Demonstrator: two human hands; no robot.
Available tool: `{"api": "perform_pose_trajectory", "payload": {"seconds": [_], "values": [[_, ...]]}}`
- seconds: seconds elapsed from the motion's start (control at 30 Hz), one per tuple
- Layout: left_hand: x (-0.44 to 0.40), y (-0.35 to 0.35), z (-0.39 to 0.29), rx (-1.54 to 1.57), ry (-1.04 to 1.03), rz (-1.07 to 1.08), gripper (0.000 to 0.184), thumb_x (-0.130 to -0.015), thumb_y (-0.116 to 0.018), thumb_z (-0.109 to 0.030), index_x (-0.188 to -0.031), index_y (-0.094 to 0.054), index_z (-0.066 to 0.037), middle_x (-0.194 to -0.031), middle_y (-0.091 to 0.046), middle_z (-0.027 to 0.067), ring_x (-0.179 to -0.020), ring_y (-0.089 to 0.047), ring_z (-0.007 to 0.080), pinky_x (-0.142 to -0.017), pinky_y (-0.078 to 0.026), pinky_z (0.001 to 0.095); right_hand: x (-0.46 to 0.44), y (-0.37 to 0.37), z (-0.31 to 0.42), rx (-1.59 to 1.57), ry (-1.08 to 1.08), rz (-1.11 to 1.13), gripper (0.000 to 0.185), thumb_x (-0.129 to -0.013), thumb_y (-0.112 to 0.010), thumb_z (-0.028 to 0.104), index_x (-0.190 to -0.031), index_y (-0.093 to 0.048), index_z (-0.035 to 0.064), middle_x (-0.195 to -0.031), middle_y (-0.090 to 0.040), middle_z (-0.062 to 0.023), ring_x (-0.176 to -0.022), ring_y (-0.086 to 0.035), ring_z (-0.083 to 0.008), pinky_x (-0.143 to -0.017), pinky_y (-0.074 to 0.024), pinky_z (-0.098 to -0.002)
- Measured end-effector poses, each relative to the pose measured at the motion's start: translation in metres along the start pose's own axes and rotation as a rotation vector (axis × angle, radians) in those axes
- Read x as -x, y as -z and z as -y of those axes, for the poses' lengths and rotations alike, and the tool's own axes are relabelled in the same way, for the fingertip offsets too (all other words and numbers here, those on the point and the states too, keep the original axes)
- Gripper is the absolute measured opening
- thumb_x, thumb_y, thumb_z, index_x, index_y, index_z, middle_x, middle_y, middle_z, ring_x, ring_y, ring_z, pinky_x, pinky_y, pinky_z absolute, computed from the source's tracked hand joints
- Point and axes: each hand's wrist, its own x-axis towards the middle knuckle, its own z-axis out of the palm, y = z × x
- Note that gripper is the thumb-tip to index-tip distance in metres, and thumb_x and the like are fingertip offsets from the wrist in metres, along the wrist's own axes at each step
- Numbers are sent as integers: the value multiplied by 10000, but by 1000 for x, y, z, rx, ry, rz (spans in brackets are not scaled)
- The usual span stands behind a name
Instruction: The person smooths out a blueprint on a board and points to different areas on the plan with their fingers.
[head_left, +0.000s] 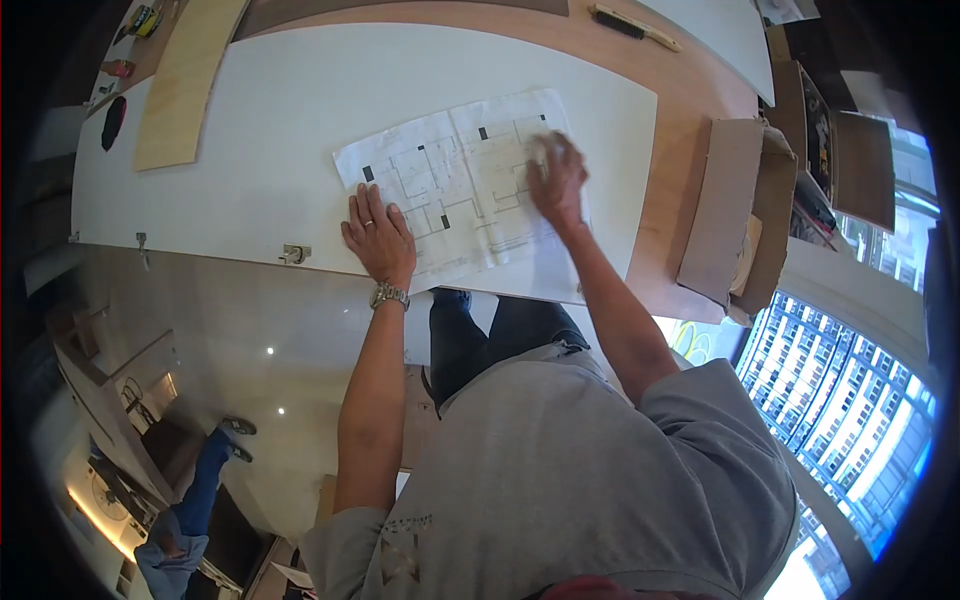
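A creased paper floor plan (430, 185) lies unfolded on a large white panel (270, 110). My left hand (380, 238) rests flat on the plan's left edge with its fingers stretched out. Over the right part of the sheet is my right hand (558, 180). Motion smears its fingers, so I cannot tell whether they hold anything. Metal hinges, one of them a near hinge (294, 254), are fixed along the panel's front edge.
A pale wood strip (190, 95) lies across the panel's left end. Behind the panel is a brush (635, 28). An open cardboard box (712, 205) stands at right, near a window (830, 390). Another person (195, 500) is at lower left.
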Motion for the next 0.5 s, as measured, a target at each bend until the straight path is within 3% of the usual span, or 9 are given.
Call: {"api": "perform_pose_trajectory", "payload": {"seconds": [0.1, 0.23, 0.33, 0.4, 0.43, 0.5], "values": [[-7, -3, -2, -19, 58, -11, 504, -1151, -505, -321, -1614, -493, -121, -1744, -448, 103, -1608, -384, 336, -1262, -282, 648, -27, 17, -21, 33, -252, 13, 742, -951, -794, 376, -1571, -522, 75, -1504, -527, -213, -1334, -513, -456, -1034, -445, -656], [-6, -11, -12, -15, 160, -34, 526, -1151, -510, -335, -1628, -454, -121, -1746, -441, 108, -1619, -369, 347, -1256, -276, 659, -49, 32, -20, -20, -406, 92, 789, -947, -812, 414, -1581, -504, 60, -1459, -554, -232, -1255, -584, -425, -1010, -478, -625], [-6, -15, -12, -39, 187, -44, 527, -1157, -496, -351, -1629, -454, -121, -1748, -436, 107, -1619, -368, 356, -1259, -271, 659, -62, 27, -30, -259, -456, 166, 758, -932, -831, 430, -1515, -561, 29, -1334, -627, -216, -1139, -653, -383, -992, -505, -591], [-5, -14, -11, -40, 177, -34, 532, -1160, -483, -373, -1631, -456, -125, -1750, -428, 108, -1622, -360, 356, -1263, -267, 656, -72, 21, -46, -474, -460, 335, 629, -920, -839, 423, -1362, -660, 13, -1203, -675, -163, -1064, -683, -357, -988, -517, -560], [-5, -14, -11, -43, 181, -34, 532, -1160, -483, -373, -1631, -456, -125, -1750, -428, 108, -1622, -360, 356, -1263, -267, 656, -78, 18, -53, -476, -459, 339, 629, -920, -839, 423, -1362, -660, 13, -1203, -675, -163, -1064, -683, -357, -988, -517, -560], [-6, -13, -11, -51, 176, -34, 538, -1159, -481, -391, -1627, -463, -126, -1751, -425, 106, -1621, -356, 351, -1262, -266, 650, -88, 11, -64, -512, -379, 341, 457, -922, -840, 390, -1191, -715, 43, -1152, -679, -117, -1099, -661, -343, -960, -500, -560]]}}
